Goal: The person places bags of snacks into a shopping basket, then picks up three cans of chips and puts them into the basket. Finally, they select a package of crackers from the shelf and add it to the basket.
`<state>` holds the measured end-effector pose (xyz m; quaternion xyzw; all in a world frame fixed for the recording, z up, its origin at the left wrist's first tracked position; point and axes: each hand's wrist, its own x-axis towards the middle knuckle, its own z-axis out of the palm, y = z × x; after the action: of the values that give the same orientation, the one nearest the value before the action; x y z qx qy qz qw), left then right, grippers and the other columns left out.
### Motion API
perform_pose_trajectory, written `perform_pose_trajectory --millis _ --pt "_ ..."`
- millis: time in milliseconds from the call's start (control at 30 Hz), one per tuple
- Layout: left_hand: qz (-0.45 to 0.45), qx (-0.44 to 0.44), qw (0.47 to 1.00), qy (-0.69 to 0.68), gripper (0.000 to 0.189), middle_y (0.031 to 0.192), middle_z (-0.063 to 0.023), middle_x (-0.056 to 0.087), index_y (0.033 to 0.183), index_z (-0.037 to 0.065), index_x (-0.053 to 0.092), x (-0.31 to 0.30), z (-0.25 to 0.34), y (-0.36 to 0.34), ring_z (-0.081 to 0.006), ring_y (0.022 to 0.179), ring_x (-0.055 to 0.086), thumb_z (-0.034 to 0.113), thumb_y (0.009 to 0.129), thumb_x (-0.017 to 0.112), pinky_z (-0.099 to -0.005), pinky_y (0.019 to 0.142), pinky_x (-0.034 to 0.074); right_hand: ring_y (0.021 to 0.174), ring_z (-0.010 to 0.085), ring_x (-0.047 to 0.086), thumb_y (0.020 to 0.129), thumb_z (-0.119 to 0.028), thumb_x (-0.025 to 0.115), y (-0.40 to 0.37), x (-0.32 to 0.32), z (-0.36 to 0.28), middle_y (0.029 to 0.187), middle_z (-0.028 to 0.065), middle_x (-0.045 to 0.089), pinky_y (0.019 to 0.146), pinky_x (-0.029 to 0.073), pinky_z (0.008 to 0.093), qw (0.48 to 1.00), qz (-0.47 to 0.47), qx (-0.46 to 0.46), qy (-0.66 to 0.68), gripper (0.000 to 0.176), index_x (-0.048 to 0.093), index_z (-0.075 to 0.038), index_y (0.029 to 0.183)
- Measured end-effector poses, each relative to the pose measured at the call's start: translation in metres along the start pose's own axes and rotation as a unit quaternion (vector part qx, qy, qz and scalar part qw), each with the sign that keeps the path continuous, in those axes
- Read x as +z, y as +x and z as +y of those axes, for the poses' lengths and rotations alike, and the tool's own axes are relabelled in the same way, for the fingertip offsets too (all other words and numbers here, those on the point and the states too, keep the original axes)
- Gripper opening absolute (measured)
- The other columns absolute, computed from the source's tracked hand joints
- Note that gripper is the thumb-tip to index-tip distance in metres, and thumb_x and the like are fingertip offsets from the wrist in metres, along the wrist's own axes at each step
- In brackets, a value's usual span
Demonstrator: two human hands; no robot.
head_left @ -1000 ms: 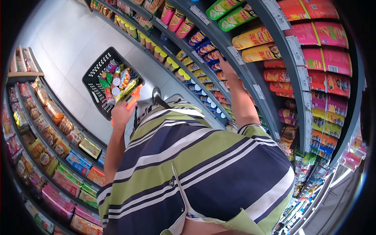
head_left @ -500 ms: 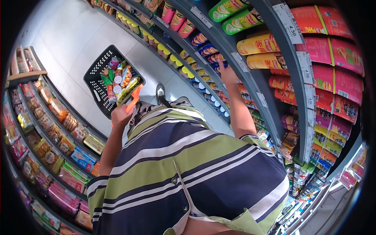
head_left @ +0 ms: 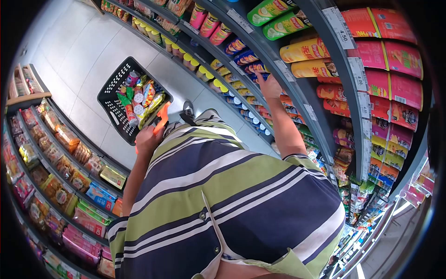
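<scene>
My left hand (head_left: 147, 138) is wrapped round the orange handle (head_left: 161, 118) of a black shopping basket (head_left: 111, 100). Inside the basket lie colourful snack packs (head_left: 147, 92) and a few tubs with pale lids. On the other side, my right hand (head_left: 270, 86) reaches into the shelf with its fingers stretched out. Its fingertips are right at a blue chip canister (head_left: 254, 68) in a row of similar ones, and part of that row is hidden behind the hand.
Shelving (head_left: 297, 83) curves along my right, with yellow canisters (head_left: 304, 51), green canisters (head_left: 272, 11) and price tags. Packaged snacks fill the low shelf (head_left: 62, 162) on my left. Pale floor tiles (head_left: 79, 60) lie between them; my shoe (head_left: 187, 109) shows beside the basket.
My right hand has shifted slightly, its fingers still by the blue canisters. The basket has swung a little downward in view, with my left hand keeping its hold.
</scene>
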<state>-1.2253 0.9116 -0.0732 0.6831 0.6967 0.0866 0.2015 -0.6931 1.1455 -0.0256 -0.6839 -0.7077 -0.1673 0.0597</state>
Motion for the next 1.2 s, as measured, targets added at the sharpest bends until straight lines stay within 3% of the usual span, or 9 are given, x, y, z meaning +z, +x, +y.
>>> perform_pose_trajectory --millis 200,333,500,600,733,833,933,1067,1200 --pt "0.02 0.016 1.0 -0.015 0.046 0.077 -0.0147 0.066 0.076 0.006 0.065 0.001 0.001 -0.001 -0.0361 0.072 0.069 0.048 0.091 0.077 -0.0481 0.064 0.054 0.107 0.044 0.072 0.092 -0.075 0.065 0.001 0.015 0.007 0.121 0.0313 0.069 0.09 0.058 0.0502 0.998 -0.052 0.019 -0.024 0.091 0.063 0.008 0.131" --pt "0.021 0.021 0.999 -0.02 0.044 0.077 -0.0144 0.066 0.076 0.007 0.065 0.003 -0.004 0.001 -0.0359 0.072 0.068 0.046 0.09 0.078 -0.0476 0.063 0.054 0.102 0.0448 0.073 0.091 -0.075 0.066 0.003 0.044 0.025 0.116 0.0293 0.072 0.087 0.059 0.0503 0.995 0.03 -0.075 -0.061 0.087 0.067 0.005 0.127" --pt "0.019 0.024 0.999 -0.013 0.045 0.076 -0.0133 0.066 0.075 0.007 0.065 0.006 -0.006 0.002 -0.0349 0.071 0.068 0.047 0.09 0.079 -0.0465 0.062 0.054 0.105 0.0468 0.072 0.089 -0.074 0.07 0.013 0.009 0.0 0.115 0.0295 0.072 0.092 0.058 0.0512 0.997 0.002 0.035 0.062 0.086 0.07 0.005 0.121" --pt "0.04 0.04 0.998 -0.014 0.046 0.075 -0.0122 0.065 0.075 0.008 0.064 0.011 -0.011 0.002 -0.0345 0.07 0.067 0.049 0.09 0.078 -0.0462 0.062 0.053 0.106 0.0474 0.071 0.088 -0.072 0.072 0.013 0.018 0.006 0.117 0.0301 0.072 0.094 0.057 0.0512 0.998 0.057 -0.003 0.027 0.084 0.07 0.005 0.122" --pt "0.043 0.036 0.998 -0.008 0.046 0.074 -0.0119 0.065 0.075 0.009 0.064 0.017 -0.016 0.002 -0.0347 0.069 0.068 0.05 0.089 0.078 -0.0457 0.061 0.054 0.105 0.0493 0.071 0.091 -0.069 0.071 0.022 -0.005 -0.001 0.12 0.0284 0.072 0.096 0.056 0.0508 0.993 0.002 0.016 0.118 0.078 0.072 0.003 0.123" --pt "0.033 0.035 0.999 -0.012 0.045 0.074 -0.0125 0.066 0.076 0.009 0.064 0.019 -0.019 0.002 -0.0349 0.07 0.068 0.05 0.089 0.078 -0.0458 0.062 0.054 0.107 0.0402 0.071 0.09 -0.06 0.077 0.02 0.006 0.004 0.12 0.0188 0.074 0.094 0.057 0.0504 0.993 -0.039 0.028 0.109 0.062 0.073 -0.008 0.122" --pt "0.029 0.031 0.999 -0.014 0.044 0.075 -0.013 0.067 0.077 0.009 0.064 0.019 -0.018 0.002 -0.0352 0.07 0.069 0.05 0.089 0.078 -0.0456 0.062 0.055 0.107 0.0401 0.071 0.091 -0.058 0.077 0.021 0.01 0.008 0.119 0.0186 0.074 0.093 0.056 0.0504 0.992 -0.034 0.022 0.124 0.06 0.073 -0.007 0.122" --pt "0.019 0.031 0.999 -0.012 0.044 0.075 -0.0131 0.067 0.076 0.009 0.064 0.018 -0.019 0.002 -0.0354 0.07 0.069 0.049 0.09 0.078 -0.0452 0.062 0.055 0.111 0.0416 0.07 0.093 -0.063 0.072 0.01 0.052 0.033 0.124 0.0204 0.072 0.097 0.055 0.0505 0.996 -0.014 -0.082 0.028 0.065 0.072 -0.007 0.126" --pt "0.01 0.026 1.0 -0.006 0.044 0.076 -0.0134 0.067 0.076 0.009 0.065 0.013 -0.017 0.003 -0.0357 0.071 0.069 0.049 0.091 0.077 -0.0456 0.063 0.055 0.12 0.042 0.067 0.096 -0.067 0.066 0.001 0.084 0.041 0.134 0.0218 0.069 0.104 0.052 0.0508 0.995 -0.051 -0.081 -0.002 0.068 0.071 -0.008 0.129"
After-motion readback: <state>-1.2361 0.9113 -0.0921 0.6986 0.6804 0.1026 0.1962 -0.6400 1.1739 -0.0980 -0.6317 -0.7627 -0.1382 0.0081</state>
